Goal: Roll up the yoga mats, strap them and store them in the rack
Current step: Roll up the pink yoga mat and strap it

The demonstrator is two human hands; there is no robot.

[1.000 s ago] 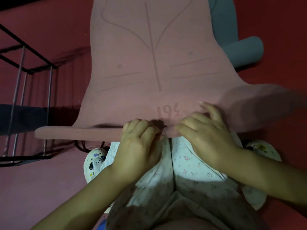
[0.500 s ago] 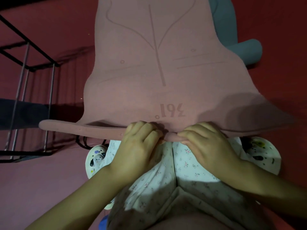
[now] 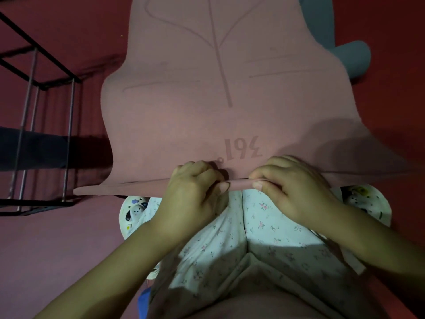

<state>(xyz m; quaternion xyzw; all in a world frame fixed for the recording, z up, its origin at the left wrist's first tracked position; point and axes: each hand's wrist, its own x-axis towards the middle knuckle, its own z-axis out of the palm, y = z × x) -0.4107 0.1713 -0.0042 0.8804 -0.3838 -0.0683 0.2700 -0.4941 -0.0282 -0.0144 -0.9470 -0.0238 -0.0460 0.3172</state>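
The pink yoga mat (image 3: 207,107) lies spread out on the red floor (image 3: 69,31), running away from the person, with its near end lifted and curled over just in front of their knees. That near end has been turned into a thin first fold, and both hands are on it at the middle of the mat's width. The left hand (image 3: 193,199) has its fingers curled over the top of the fold and its thumb tucked beneath, so its grip is closed around the rolled edge. The right hand (image 3: 292,187) does the same just beside it, fingers hooked over the fold and thumb pressed against its front; a short stretch of the rolled edge shows between the two thumbs. A printed mark reading like "361" upside down sits on the mat right above the knuckles, and leaf-like lines run up its centre.

Off the mat's far right edge a rolled grey-blue mat (image 3: 349,56) lies on the floor, partly hidden by the pink one. To the left stands a black metal rack (image 3: 34,93) with thin upright bars. The person kneels in floral-print trousers (image 3: 253,226), with patterned slippers (image 3: 134,210) showing at either side.
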